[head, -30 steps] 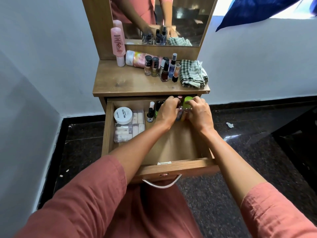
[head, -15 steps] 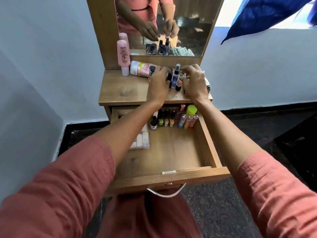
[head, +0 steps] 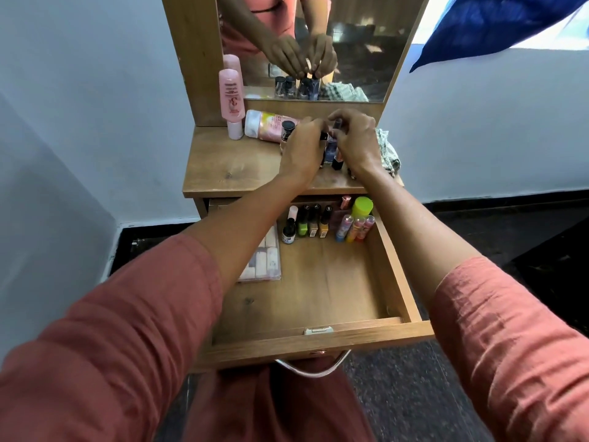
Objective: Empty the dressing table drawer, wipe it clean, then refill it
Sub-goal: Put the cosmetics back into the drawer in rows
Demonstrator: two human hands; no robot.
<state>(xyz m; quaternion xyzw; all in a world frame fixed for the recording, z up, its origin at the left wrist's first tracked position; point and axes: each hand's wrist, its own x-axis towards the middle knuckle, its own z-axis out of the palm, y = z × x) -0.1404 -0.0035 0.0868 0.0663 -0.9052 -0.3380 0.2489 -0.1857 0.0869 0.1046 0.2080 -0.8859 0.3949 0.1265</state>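
The wooden drawer (head: 318,339) is pulled out below the dressing table top (head: 229,167). At its back stand a row of nail polish bottles (head: 310,222), some lip balm tubes (head: 354,228) and a green-capped bottle (head: 362,205). A clear pouch of small tubes (head: 265,260) lies at its left, partly under my left arm. Both hands are up on the table top. My left hand (head: 301,151) curls around small dark bottles (head: 333,151). My right hand (head: 358,141) pinches the cap of a blue spray bottle in that cluster.
A pink bottle (head: 231,100) stands upright at the back left of the top, and a pink tube (head: 269,124) lies beside it. A checked cloth (head: 388,151) sits at the right, behind my right hand. The mirror (head: 366,43) rises behind. Dark floor surrounds the table.
Both hands left the back right of the drawer and rose to the table top, then closed in on the cluster of small bottles. My left arm now hides the white jar in the drawer.
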